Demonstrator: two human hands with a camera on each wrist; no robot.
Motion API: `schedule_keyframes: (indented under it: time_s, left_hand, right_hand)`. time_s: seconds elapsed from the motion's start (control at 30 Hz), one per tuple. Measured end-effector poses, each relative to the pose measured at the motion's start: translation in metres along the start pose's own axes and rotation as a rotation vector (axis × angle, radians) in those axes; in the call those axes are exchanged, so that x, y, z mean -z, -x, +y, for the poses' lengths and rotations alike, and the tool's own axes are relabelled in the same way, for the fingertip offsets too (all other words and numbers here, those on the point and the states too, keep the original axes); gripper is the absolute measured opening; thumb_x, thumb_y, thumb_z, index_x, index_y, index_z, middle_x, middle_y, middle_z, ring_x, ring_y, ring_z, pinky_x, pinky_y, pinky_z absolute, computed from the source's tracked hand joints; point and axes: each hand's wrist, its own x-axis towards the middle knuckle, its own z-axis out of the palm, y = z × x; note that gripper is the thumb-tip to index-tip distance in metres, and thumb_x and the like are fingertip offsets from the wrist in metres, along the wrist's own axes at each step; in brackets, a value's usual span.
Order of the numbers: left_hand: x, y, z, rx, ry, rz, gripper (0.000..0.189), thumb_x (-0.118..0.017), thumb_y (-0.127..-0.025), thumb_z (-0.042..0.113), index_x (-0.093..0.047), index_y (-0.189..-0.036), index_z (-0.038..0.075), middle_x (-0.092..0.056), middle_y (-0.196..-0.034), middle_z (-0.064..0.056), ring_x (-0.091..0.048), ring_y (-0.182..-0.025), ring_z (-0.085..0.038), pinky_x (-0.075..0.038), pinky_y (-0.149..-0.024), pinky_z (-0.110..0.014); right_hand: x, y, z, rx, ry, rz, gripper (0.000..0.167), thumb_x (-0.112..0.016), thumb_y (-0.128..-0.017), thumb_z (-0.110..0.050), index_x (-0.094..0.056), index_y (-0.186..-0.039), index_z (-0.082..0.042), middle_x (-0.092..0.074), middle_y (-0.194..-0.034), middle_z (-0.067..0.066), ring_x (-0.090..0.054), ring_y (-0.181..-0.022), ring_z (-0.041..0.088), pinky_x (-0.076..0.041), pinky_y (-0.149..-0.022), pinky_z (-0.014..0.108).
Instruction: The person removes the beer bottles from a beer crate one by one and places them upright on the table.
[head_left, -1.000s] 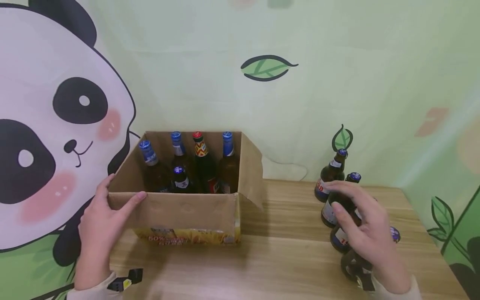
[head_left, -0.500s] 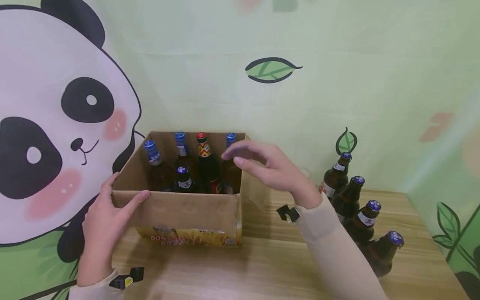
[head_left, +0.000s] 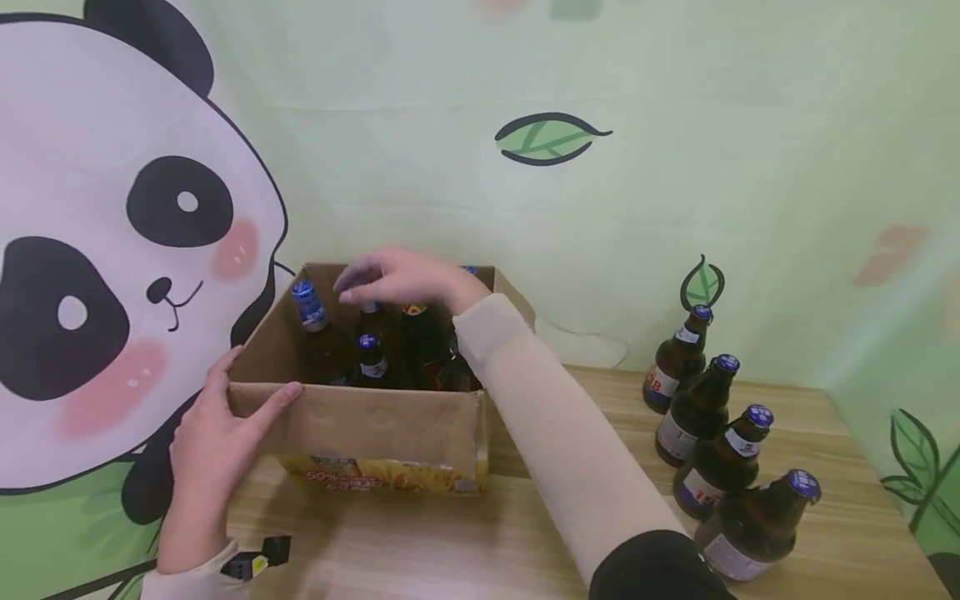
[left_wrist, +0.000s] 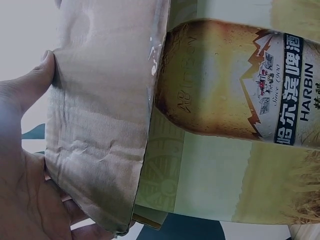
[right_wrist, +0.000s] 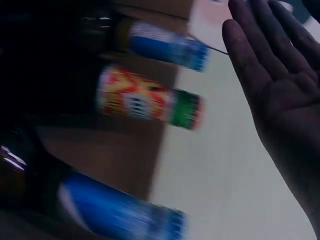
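My left hand (head_left: 225,433) grips the near left corner of an open cardboard box (head_left: 375,421), its thumb over the front edge. The left wrist view shows that thumb on the folded brown flap (left_wrist: 100,110). Several beer bottles stand inside the box, among them a tall one with a blue neck wrapper (head_left: 311,312) and a shorter blue-capped one (head_left: 372,360). Over them hovers my right hand (head_left: 401,275), holding nothing, its fingers loosely bent. From the right wrist, a bottle with a red and yellow patterned neck (right_wrist: 132,95) shows below the palm, blurred. My right hand hides some caps.
On the right of the wooden table (head_left: 390,550), several brown bottles with blue caps stand in a slanting row, the nearest bottle (head_left: 750,529) close to the front. Behind hangs a green cloth (head_left: 420,167) with a panda print. The box's right flap (head_left: 517,308) sticks outward.
My right hand has swept left, from over the row of bottles on the right to above the box. My left hand keeps its hold on the box corner.
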Motion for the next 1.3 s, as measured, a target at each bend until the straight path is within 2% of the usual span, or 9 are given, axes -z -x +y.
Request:
schedule_keyframes:
  time_s: [0.1,0.2,0.4,0.53,0.73,0.9,1.03,1.3]
  left_hand:
    - [-0.001,0.001,0.001,-0.004,0.003,-0.002,0.105,-0.064,-0.082,0.074,-0.02,-0.162,0.023,-0.042,-0.15,-0.03,-0.046,-0.126,-0.057,-0.036,-0.092,-0.073]
    - [0.0,0.002,0.002,-0.01,0.003,0.008,0.105,-0.065,-0.082,0.074,-0.021,-0.162,0.023,-0.043,-0.15,-0.03,-0.047,-0.126,-0.057,-0.037,-0.092,-0.072]
    - [0.005,0.002,0.003,0.005,0.004,0.016,0.105,-0.065,-0.082,0.073,-0.02,-0.162,0.023,-0.042,-0.149,-0.032,-0.046,-0.127,-0.057,-0.035,-0.094,-0.074]
    - [0.006,0.0,0.003,0.008,0.011,0.01,0.105,-0.065,-0.082,0.073,-0.019,-0.163,0.023,-0.041,-0.15,-0.031,-0.044,-0.128,-0.057,-0.034,-0.096,-0.074]
    - [0.004,0.001,0.002,0.024,0.01,-0.013,0.106,-0.065,-0.082,0.074,-0.018,-0.163,0.023,-0.041,-0.149,-0.032,-0.045,-0.127,-0.058,-0.035,-0.093,-0.075]
    - [0.003,0.0,0.003,0.016,0.012,-0.009,0.105,-0.065,-0.082,0.074,-0.018,-0.163,0.025,-0.041,-0.15,-0.031,-0.045,-0.127,-0.058,-0.034,-0.093,-0.075]
    - [0.002,0.0,0.003,0.014,0.004,-0.01,0.106,-0.065,-0.082,0.074,-0.018,-0.163,0.023,-0.042,-0.15,-0.031,-0.046,-0.127,-0.057,-0.035,-0.093,-0.075]
    - [0.002,0.001,0.003,0.032,-0.005,-0.001,0.107,-0.065,-0.081,0.074,-0.018,-0.163,0.024,-0.043,-0.149,-0.031,-0.047,-0.126,-0.057,-0.036,-0.094,-0.074]
  right_hand:
    - [-0.013,-0.007,0.017,-0.113,0.023,-0.137,0.048,-0.066,-0.098,-0.034,-0.06,-0.139,-0.011,-0.063,-0.134,0.0,-0.058,-0.122,0.012,-0.047,-0.103,0.03]
    - [-0.022,-0.009,0.027,-0.185,0.031,-0.206,0.051,-0.07,-0.095,-0.028,-0.057,-0.141,-0.008,-0.061,-0.137,0.002,-0.057,-0.126,0.015,-0.046,-0.106,0.032]
    - [-0.033,-0.017,0.028,-0.23,0.134,-0.265,0.053,-0.069,-0.096,-0.019,-0.052,-0.147,-0.014,-0.05,-0.149,0.004,-0.045,-0.138,0.021,-0.041,-0.111,0.038]
    - [-0.036,-0.019,0.027,-0.263,0.163,-0.276,0.049,-0.069,-0.096,-0.016,-0.056,-0.143,-0.018,-0.052,-0.146,0.002,-0.047,-0.135,0.02,-0.041,-0.111,0.041]
    - [-0.04,-0.019,0.031,-0.22,0.221,-0.337,0.037,-0.071,-0.095,-0.017,-0.066,-0.131,-0.022,-0.059,-0.132,-0.003,-0.052,-0.121,0.015,-0.042,-0.109,0.042]
    - [-0.041,-0.021,0.033,-0.228,0.237,-0.385,0.04,-0.075,-0.092,-0.017,-0.067,-0.13,-0.024,-0.059,-0.13,-0.004,-0.051,-0.121,0.015,-0.041,-0.109,0.045]
    - [-0.044,-0.022,0.034,-0.196,0.289,-0.412,0.04,-0.075,-0.092,-0.018,-0.067,-0.131,-0.023,-0.06,-0.128,-0.004,-0.053,-0.118,0.014,-0.043,-0.107,0.04]
    - [-0.049,-0.024,0.029,-0.167,0.385,-0.385,0.035,-0.072,-0.095,-0.024,-0.066,-0.129,-0.022,-0.061,-0.121,-0.005,-0.056,-0.109,0.012,-0.048,-0.1,0.034]
